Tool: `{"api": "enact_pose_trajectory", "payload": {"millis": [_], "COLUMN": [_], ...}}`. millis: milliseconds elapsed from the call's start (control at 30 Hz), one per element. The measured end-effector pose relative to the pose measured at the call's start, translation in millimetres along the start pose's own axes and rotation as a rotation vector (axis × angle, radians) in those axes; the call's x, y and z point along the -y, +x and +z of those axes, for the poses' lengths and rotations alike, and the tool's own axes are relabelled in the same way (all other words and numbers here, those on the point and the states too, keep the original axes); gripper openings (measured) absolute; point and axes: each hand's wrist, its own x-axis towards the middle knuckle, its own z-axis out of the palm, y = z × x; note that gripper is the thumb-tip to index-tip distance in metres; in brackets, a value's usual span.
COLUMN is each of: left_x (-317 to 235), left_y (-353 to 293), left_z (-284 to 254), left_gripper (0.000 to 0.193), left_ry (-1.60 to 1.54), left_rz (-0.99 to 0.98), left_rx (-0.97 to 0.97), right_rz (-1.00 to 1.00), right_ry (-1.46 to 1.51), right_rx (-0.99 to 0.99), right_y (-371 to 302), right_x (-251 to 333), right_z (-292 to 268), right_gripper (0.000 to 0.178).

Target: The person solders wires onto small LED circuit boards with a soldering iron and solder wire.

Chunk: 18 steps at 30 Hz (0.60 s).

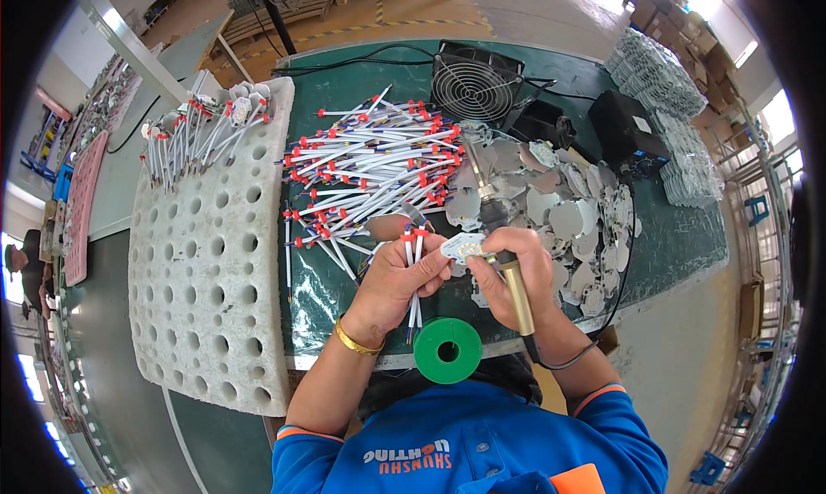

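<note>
My left hand [391,279] is closed round a few white cables [415,300] with red collars. Grey discs show just above its fingers; whether they join these cables I cannot tell. My right hand [525,266] grips a soldering iron [514,294] with a gold-coloured handle, its tip pointing up and away from me. Between the fingertips of both hands sits a small white LED board [465,248] with yellow dots; the right thumb and fingers touch its edge. Close below the hands stands a green solder spool [447,350].
A heap of white cables [370,167] covers the table's middle, with loose round boards [551,206] to its right. Behind are a fan [476,83] and a black box [628,132]. On the left, a holed foam block [194,279] bears finished-looking cable bundles [202,128].
</note>
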Motion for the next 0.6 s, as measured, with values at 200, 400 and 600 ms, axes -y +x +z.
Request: {"api": "enact_pose_trajectory", "payload": {"millis": [200,400,600], "left_x": [-6.6,-3.9,-6.4], "left_y": [-2.3,-8.6,-12.0], "left_z": [16.7,22.4,26.4], "left_gripper": [0.015,0.02,0.015], "left_ry": [0.156,0.351,0.439], "left_rz": [0.109,0.194,0.288], "left_rx": [-0.064,-0.13,-0.171], "right_rz": [0.394,0.279,0.179], "right_ry": [0.129,0.084,-0.031], "right_rx": [-0.16,-0.11,-0.048], "right_y": [-1.9,4.2,4.4], "right_x": [5.2,12.4,17.7], "right_z": [-1.8,-1.7,-6.4], "right_gripper": [0.032,0.034,0.035]}}
